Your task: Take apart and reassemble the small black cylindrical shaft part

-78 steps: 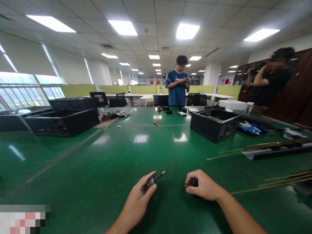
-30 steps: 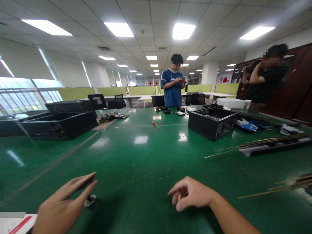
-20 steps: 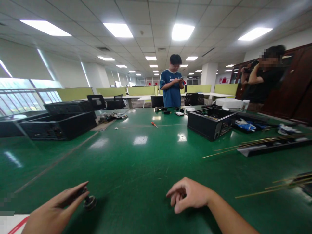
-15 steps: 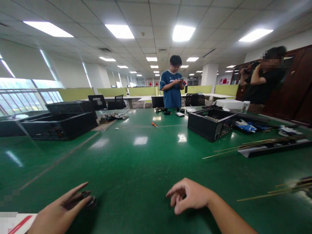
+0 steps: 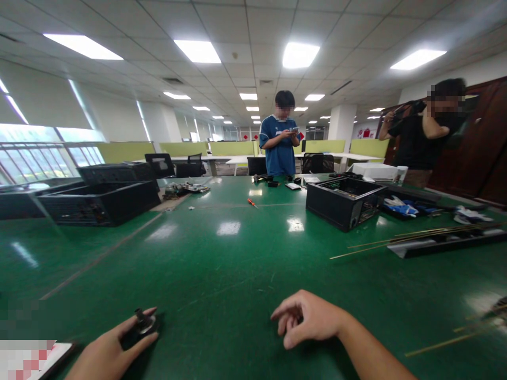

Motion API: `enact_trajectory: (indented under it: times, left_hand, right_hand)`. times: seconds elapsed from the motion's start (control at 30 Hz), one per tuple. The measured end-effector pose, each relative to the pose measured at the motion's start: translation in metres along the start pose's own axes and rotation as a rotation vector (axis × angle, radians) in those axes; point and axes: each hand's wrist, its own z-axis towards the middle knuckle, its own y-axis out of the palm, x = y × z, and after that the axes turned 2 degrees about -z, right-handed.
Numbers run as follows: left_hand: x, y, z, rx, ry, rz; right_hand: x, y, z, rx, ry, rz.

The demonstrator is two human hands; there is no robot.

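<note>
At the lower left, my left hand (image 5: 114,345) has its thumb and fingers around the sides of a small dark round metallic part with an upright stem (image 5: 144,324). This part is low over the green table (image 5: 222,264); whether it rests on the surface I cannot tell. My right hand (image 5: 307,320) is low over the table right of centre, palm down. Its fingers are loosely bent, with a gap between thumb and index finger, and no object shows in it.
Black computer cases stand at left (image 5: 99,203) and right (image 5: 343,203). An orange screwdriver (image 5: 252,202) lies mid-table. Thin brass-coloured rods (image 5: 368,245) and a dark metal channel (image 5: 447,241) are at right. One person (image 5: 279,140) faces me across the table; another (image 5: 423,137) stands at right.
My left hand has shifted slightly right, and its fingers now curve round the part, whose stem shows more plainly. The right hand stays put. The person at right has moved an arm.
</note>
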Motion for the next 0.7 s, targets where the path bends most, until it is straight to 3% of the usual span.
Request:
enact_trajectory:
  times: [0.07,0.13,0.23,0.37,0.47,0.57,0.7]
  left_hand:
    - [0.005,0.002,0.000,-0.086,0.008,-0.065]
    - [0.025,0.002,0.000,-0.134,0.036,-0.153]
    - [0.079,0.003,-0.003,-0.151,0.121,-0.265]
    - [0.166,0.016,-0.012,-0.273,0.242,-0.418]
    - [0.212,0.033,-0.020,-0.359,0.340,-0.487]
    - [0.230,0.049,-0.029,-0.354,0.421,-0.435]
    - [0.224,0.064,-0.038,-0.341,0.501,-0.385]
  right_hand:
    - [-0.002,-0.001,-0.001,-0.005,0.001,-0.014]
    - [-0.004,-0.002,-0.003,0.006,-0.001,-0.032]
    - [-0.008,-0.004,-0.005,0.127,-0.038,-0.073]
    - [-0.009,-0.002,0.001,0.490,-0.170,-0.144]
    - [-0.008,0.004,0.005,0.580,-0.212,-0.191]
    - [-0.009,0.010,0.004,0.554,-0.263,-0.247]
    - [-0.014,0.017,-0.001,0.530,-0.299,-0.443]
